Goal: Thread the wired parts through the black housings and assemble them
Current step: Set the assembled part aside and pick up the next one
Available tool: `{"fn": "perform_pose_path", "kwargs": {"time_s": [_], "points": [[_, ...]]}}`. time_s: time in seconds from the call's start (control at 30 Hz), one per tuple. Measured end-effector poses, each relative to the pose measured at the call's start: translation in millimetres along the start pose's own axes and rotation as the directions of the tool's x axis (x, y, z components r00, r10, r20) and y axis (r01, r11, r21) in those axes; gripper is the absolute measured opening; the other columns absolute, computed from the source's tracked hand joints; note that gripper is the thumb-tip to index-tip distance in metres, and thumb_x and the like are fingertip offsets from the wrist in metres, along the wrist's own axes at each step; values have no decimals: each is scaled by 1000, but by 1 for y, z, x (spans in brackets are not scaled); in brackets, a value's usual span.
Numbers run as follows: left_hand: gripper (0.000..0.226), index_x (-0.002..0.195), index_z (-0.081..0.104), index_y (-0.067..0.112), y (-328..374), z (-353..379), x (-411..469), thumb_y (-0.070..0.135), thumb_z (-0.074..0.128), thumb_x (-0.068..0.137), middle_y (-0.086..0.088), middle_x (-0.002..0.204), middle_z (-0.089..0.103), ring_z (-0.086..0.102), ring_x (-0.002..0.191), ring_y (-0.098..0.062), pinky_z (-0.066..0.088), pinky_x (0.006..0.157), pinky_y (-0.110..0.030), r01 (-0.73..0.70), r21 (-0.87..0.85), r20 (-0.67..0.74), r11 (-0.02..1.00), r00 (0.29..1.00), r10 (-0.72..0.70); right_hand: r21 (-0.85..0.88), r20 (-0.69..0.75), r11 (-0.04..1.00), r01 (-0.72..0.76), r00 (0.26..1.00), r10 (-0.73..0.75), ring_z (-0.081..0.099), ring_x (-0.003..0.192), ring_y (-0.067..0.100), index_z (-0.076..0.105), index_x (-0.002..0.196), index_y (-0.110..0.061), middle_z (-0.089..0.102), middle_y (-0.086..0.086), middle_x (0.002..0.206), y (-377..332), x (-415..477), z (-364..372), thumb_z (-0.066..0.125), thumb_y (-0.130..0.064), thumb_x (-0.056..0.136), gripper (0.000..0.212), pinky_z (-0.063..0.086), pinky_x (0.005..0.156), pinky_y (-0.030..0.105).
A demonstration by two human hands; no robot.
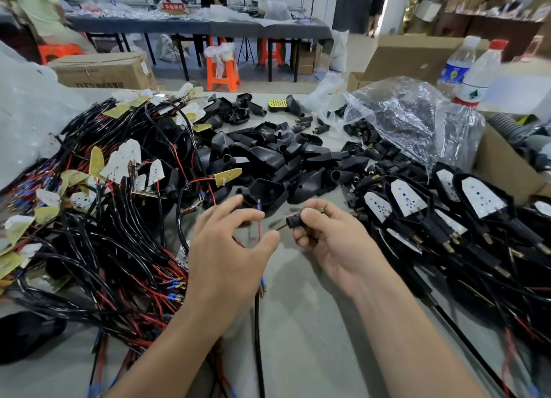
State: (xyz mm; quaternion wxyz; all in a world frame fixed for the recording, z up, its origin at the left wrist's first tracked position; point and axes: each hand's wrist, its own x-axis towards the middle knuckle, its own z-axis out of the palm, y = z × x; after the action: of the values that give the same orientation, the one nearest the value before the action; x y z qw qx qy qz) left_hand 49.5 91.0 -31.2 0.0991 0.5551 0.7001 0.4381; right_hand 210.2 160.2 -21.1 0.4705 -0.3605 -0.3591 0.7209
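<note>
- Black housing (295, 221), the small barrel-shaped one, lies almost level in your right hand (331, 242). Its long axis runs from lower left to upper right, and the brass threaded end (320, 210) points up and right, away from your left hand (226, 257).
- Your right fingers (311, 216) are curled over the housing and pinch it near its middle, leaving both ends showing.
- Your red wire (259, 229) stands nearly upright, its blue-sleeved tip (258, 206) pointing away from you.
- Your left fingers (238, 211) are curled round the wire. Thumb and forefinger sit a little apart, and the wire rises through the gap between them.
- The wire is just left of the housing's near end and does not touch it.
- A black cable (258, 338) runs from under your left hand toward you over the desk (313, 323).
- Loose housings (268, 156) are heaped just beyond both hands.
</note>
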Motion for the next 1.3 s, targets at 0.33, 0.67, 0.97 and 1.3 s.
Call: {"fn": "perform_pose_path", "kwargs": {"time_s": [0.33,0.67,0.97,1.3], "points": [[24,71,74,47,1,-1,4,26,81,82,26,143,51,27,140,10,9,102,3,-87,-41,89,995,992,90,-75,60,997,-15,998,19,54,51,14,62,85,-13,67,6,68,7,-3,4,65,3,93,18,44,48,20],[22,68,74,48,2,-5,3,32,87,78,41,124,54,28,124,30,9,97,8,-79,-96,25,992,996,82,-78,97,993,-93,990,100,61,55,16,69,99,-8,68,9,73,9,-4,8,58,-11,101,12,50,52,23],[14,103,80,36,7,-2,5,29,74,91,19,107,77,72,96,3,55,88,-17,214,-439,97,872,977,-190,-103,127,993,-64,989,77,59,54,18,77,86,-8,72,17,78,6,-7,8,44,-17,107,41,46,48,23],[26,86,80,12,5,-18,15,10,59,100,-10,80,74,72,73,-20,59,66,-24,420,-776,301,471,902,-309,-65,-116,997,-34,993,26,54,46,14,77,85,0,69,8,64,10,-1,4,52,-18,105,36,39,41,21]]}}
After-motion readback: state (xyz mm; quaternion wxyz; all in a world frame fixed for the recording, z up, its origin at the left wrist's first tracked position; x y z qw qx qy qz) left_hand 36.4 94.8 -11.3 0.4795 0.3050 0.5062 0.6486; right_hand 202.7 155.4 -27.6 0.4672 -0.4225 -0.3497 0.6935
